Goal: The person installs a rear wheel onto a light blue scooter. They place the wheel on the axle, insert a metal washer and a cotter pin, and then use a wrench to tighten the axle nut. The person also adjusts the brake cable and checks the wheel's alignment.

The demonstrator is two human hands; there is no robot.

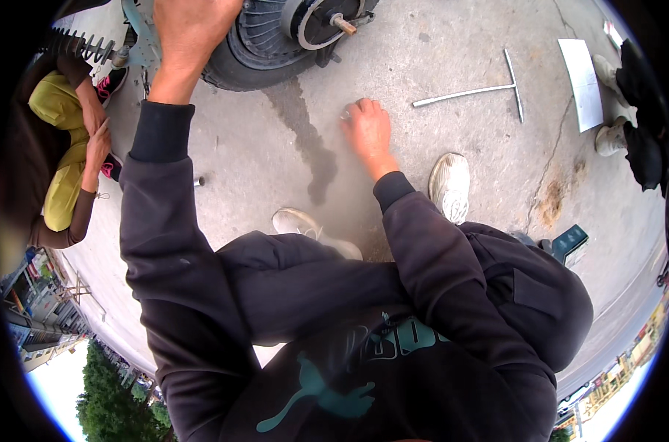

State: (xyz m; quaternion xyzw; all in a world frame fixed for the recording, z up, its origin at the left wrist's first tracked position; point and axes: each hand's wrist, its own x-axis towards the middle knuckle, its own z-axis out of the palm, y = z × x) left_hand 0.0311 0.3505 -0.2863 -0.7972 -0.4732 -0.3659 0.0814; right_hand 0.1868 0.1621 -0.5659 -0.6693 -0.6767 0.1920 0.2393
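My left hand (194,29) reaches up to the top edge beside a black-tyred wheel (253,62). Its fingers lie out of the picture, so what they touch is hidden. The wheel has a ribbed metal hub with a threaded axle (342,23) sticking out. A teal metal frame part (139,44) with a coil spring (84,46) is left of that hand. Low over the concrete, my right hand (370,134) has its fingers curled. A small shiny thing (345,114) shows at its fingertips, too blurred to name.
A T-handle wrench (463,93) lies on the ground right of my right hand. Further right are a white sheet (581,85) and a person's shoes (611,136). Another person (62,140) crouches at left. A short metal tube (199,181) lies near my left sleeve. A wet streak (305,140) marks the concrete.
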